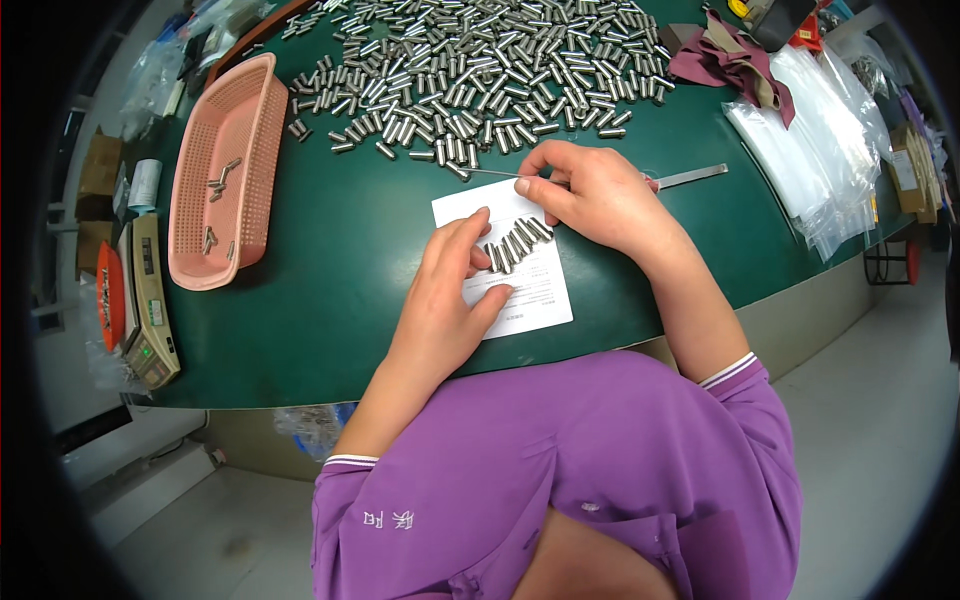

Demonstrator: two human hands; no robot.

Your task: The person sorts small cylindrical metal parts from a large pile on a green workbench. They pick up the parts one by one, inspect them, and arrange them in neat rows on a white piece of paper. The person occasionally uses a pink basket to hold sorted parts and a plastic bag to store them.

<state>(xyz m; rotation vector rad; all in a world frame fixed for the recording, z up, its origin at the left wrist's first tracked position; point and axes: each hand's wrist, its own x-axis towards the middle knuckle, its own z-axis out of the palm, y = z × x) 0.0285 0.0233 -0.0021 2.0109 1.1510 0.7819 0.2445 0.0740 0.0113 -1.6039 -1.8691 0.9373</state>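
A short row of small metal pins (519, 245) lies side by side on a white printed sheet (530, 310). My left hand (445, 290) rests at the row's left end, thumb and fingers apart and curved about it; whether the fingertips touch the pins is hard to tell. Above the row's right end, my right hand (603, 195) is closed on a slim metal tool (695, 176). The tool has a thin end pointing left and a flat, wider end sticking out to the right. My fingers hide its middle. Beyond the sheet spreads a large heap of similar pins (480, 75).
On the left stand a pink perforated basket (188, 235) with a few pins, a scale (150, 300) and an orange dish (110, 295). Clear plastic bags (800, 150) and a maroon cloth (725, 65) lie at the right. The green tabletop (340, 300) ends just before my body.
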